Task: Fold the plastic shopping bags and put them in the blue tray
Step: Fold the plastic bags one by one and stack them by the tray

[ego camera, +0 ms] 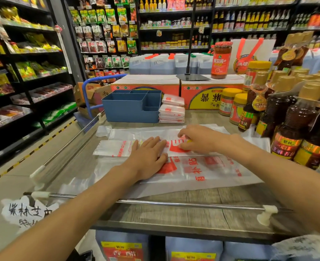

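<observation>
A white plastic shopping bag [116,147] with red print lies folded into a long strip across the wooden table [174,210]. My left hand [148,157] presses flat on the strip's middle, fingers together. My right hand [198,138] pinches the strip's right part with thumb and fingers. Under it lie more unfolded bags [212,172] spread flat. The blue tray [131,108] with several compartments stands at the back left of the table. A stack of folded bags [172,110] sits right beside the tray, outside it.
Bottles of dark sauce [294,125] and yellow-lidded jars [228,102] crowd the right side. Red cartons [202,91] stand behind the tray. A metal rail [174,203] runs along the table's front edge. Shop shelves fill the left and the back.
</observation>
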